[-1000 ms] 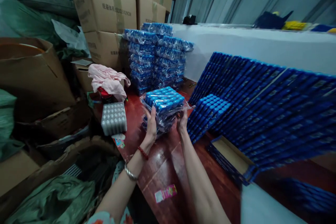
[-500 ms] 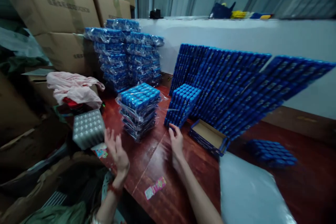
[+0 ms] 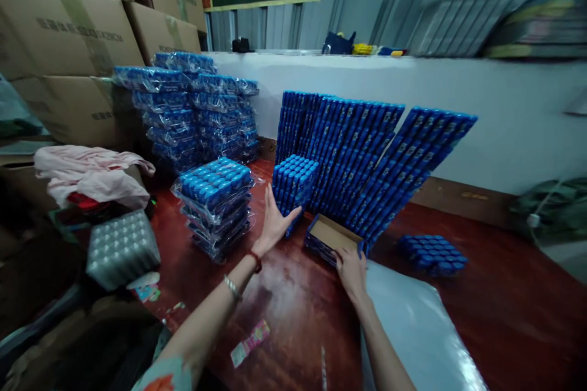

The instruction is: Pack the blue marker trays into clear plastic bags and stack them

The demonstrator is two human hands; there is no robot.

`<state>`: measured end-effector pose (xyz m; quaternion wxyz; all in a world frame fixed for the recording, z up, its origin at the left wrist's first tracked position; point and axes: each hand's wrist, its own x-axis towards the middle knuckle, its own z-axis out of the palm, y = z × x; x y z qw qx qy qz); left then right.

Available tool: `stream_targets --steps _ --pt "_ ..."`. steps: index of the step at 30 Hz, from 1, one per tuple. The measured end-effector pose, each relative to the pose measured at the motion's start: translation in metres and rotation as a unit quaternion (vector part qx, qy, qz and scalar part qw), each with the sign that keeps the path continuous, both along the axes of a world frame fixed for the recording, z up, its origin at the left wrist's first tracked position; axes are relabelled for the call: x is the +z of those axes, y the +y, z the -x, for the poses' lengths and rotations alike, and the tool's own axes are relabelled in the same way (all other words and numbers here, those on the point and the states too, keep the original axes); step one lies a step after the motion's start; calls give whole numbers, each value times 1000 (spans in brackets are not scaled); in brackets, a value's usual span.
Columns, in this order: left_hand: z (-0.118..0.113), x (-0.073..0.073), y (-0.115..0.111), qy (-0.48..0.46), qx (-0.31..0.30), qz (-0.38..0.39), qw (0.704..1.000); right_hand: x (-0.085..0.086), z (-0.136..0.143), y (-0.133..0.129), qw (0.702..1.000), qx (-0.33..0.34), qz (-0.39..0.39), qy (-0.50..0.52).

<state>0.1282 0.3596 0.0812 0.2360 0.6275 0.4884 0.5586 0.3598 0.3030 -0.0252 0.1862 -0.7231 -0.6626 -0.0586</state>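
Note:
My left hand (image 3: 275, 220) is open, thumb and fingers spread, at the near side of a small upright block of blue battery-like cylinders (image 3: 296, 172). Whether it touches the block I cannot tell. My right hand (image 3: 352, 272) has its fingers hooked over the near right rim of a shallow blue cardboard box (image 3: 334, 233) with a bare brown inside. Behind both hands, tall leaning rows of the same blue cylinders (image 3: 348, 153) stand against the wall. Left of my left hand is a stack of film-wrapped blue packs (image 3: 215, 186).
More wrapped packs (image 3: 160, 113) are piled at the back left, by cardboard cartons (image 3: 87, 30). A grey block of cylinders (image 3: 123, 244) and a pink cloth (image 3: 92, 174) lie left. On the right are a pale plastic sheet (image 3: 413, 311) and a low blue cluster (image 3: 433, 253).
My left hand has moved from the table's left edge over to the small blue block. My right hand has left that block's base and now holds the box's rim. The view has shifted right.

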Motion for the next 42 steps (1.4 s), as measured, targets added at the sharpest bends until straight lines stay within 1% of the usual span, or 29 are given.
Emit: stream_targets --steps 2,5,7,8,10,11,13,15,17,20,22,24,27,29,32,34,37,39,40,42 --pt "-15 9 32 32 10 28 999 -10 0 -11 999 17 -36 4" --pt "-27 16 64 65 40 55 996 -23 -3 -20 994 54 -95 -16" --pt "-31 17 76 81 63 58 993 -22 -7 -21 987 70 -140 -32" --pt "-32 18 80 88 73 56 992 -18 -10 -21 982 71 -170 -34" --pt "-33 18 84 99 87 50 990 -3 -12 -22 971 74 -225 -32" --pt "-33 18 84 100 93 48 989 6 -13 -23 967 85 -238 -33" --pt "-32 19 83 99 102 41 989 24 -11 -30 964 142 -220 -51" --pt "-31 21 81 94 106 31 989 37 -5 -40 958 214 -175 -77" --pt "-31 26 78 83 105 18 991 42 3 -51 950 261 -145 -89" --pt "-31 32 67 62 103 -4 993 40 16 -62 945 288 -137 -70" --pt "-29 32 52 50 99 -15 994 36 24 -62 944 301 -131 -44" --pt "-25 27 30 37 92 -22 995 33 29 -58 940 316 -132 -9" --pt "-12 9 -16 5 64 -30 997 30 34 -49 926 345 -151 31" --pt "0 -10 -51 -22 21 -29 999 29 38 -47 917 357 -175 39" --pt "22 -45 -103 -56 -56 6 997 21 44 -57 905 367 -210 43" --pt "39 -71 -133 -36 -81 44 995 8 50 -71 894 394 -210 48" --pt "64 -107 -168 18 -104 120 987 -19 61 -98 877 440 -182 69" --pt "77 -123 -188 28 -119 174 977 -34 67 -117 872 452 -159 103" --pt "81 -129 -196 27 -123 196 973 -40 69 -126 870 453 -148 130" --pt "84 -134 -211 18 -120 225 967 -46 72 -142 863 451 -128 189"
